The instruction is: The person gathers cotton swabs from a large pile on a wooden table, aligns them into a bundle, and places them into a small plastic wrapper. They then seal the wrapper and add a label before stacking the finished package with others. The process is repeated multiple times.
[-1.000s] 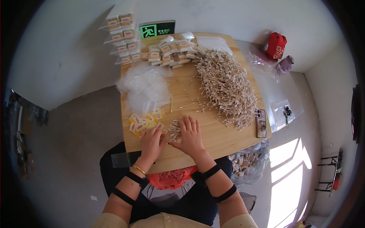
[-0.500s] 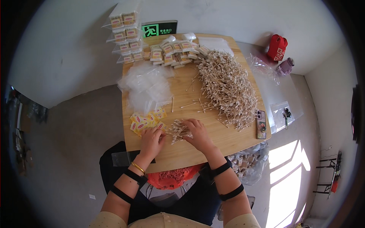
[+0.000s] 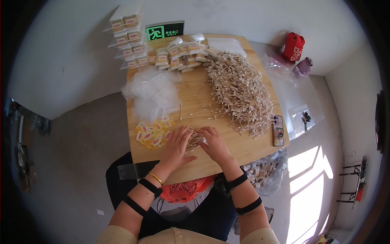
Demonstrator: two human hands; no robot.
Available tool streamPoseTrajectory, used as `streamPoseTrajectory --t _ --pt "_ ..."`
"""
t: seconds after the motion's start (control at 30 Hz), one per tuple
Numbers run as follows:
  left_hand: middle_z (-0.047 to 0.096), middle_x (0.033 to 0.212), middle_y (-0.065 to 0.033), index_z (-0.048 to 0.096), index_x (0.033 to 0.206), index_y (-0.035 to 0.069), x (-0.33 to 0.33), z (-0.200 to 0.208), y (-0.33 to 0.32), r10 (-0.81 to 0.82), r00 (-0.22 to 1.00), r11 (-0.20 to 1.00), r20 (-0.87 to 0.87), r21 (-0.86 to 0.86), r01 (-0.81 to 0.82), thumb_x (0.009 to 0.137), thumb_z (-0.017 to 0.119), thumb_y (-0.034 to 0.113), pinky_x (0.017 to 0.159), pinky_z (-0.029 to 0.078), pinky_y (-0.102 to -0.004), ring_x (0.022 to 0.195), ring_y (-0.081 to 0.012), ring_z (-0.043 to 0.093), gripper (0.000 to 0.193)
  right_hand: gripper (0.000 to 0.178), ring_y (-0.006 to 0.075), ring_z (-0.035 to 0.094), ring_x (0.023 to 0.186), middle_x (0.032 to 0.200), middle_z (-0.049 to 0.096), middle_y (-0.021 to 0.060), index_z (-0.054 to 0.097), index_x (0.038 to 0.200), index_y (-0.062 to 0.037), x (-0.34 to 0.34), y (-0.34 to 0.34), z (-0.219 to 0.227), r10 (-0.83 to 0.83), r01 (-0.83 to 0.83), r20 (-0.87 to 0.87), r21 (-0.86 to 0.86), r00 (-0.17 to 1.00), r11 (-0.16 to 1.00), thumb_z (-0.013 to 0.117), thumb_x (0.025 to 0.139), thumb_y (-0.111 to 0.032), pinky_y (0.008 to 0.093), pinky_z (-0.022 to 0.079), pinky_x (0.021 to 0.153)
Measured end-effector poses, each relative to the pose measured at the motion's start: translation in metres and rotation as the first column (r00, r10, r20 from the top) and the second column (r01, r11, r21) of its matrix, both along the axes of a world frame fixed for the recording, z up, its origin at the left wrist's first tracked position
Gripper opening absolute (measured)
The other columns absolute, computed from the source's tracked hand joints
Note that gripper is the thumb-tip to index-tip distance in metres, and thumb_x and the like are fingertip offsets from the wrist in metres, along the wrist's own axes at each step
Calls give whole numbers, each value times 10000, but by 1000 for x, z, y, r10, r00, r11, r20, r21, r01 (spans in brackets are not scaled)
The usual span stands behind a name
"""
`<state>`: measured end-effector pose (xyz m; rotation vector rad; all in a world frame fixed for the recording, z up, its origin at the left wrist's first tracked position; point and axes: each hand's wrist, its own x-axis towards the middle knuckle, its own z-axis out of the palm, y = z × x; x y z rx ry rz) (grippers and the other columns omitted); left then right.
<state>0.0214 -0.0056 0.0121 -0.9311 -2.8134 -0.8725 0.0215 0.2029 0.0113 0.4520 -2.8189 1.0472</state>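
Observation:
A loose bunch of cotton swabs [image 3: 194, 143] lies on the wooden table between my two hands. My left hand [image 3: 177, 146] rests over its left side, fingers stretched out and thumb apart. From the right, my right hand [image 3: 215, 145] curves its fingers and thumb around the other side of the bunch; part of the swabs is hidden under both hands. Small yellow and white printed cards [image 3: 151, 134] lie spread just left of my left hand. Farther back at the right is a large heap of cotton swabs [image 3: 241, 91].
Clear plastic bags [image 3: 152, 93] lie at the left. Filled swab packs [image 3: 178, 57] line the back, beside a tall stack of packs [image 3: 129, 38]. A phone [image 3: 278, 130] lies at the right edge. Below the table are a red bag [image 3: 183, 192] and a bag of packs [image 3: 266, 173].
My left hand has moved right from beside the cards onto the bunch of swabs. My right hand stays at the bunch, and the swabs look more gathered.

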Motion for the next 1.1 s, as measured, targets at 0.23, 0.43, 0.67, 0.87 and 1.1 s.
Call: streamPoseTrajectory --t 0.23,0.43,0.67,0.87,1.1 --pt "440 1547 -138 331 1542 76 -21 -13 11 -41 998 998 56 -53 44 735 866 351 1253 197 -535 1504 -317 327 1006 556 342 538 1245 1291 598 124 606 1315 -89 5 11 5 17 -17 50 3 999 1000 790 791 -117 448 445 1066" --pt "592 1336 -109 462 1456 79 -27 -7 2 -56 998 998 24 27 55 703 880 264 1122 373 -477 1273 -327 529 881 605 352 507 1275 1321 578 127 581 1352 -76 2 21 -6 38 -38 33 -5 999 999 790 787 -120 466 422 1088" --pt "613 1226 -106 530 1388 83 -25 -11 -4 -11 1000 1000 15 17 11 695 880 228 1022 450 -449 1170 -329 569 790 475 358 592 1125 1181 612 132 640 1258 -66 5 10 -6 -44 54 152 -64 987 996 772 802 -86 441 503 954" --pt "544 1359 -113 509 1407 68 -16 -3 -1 6 1000 1000 17 17 -6 700 877 222 1047 445 -454 1234 -325 544 811 440 366 626 1049 1122 621 137 655 1233 -73 12 9 -10 -90 122 215 -144 972 982 773 810 -92 442 532 878" --pt "456 1509 -130 482 1447 69 -18 -3 4 -141 990 989 21 -34 142 766 841 282 1199 335 -477 1399 -332 438 799 450 365 608 1052 1111 620 142 666 1211 -94 12 0 -14 -138 147 142 -55 980 988 797 781 -119 447 520 888"
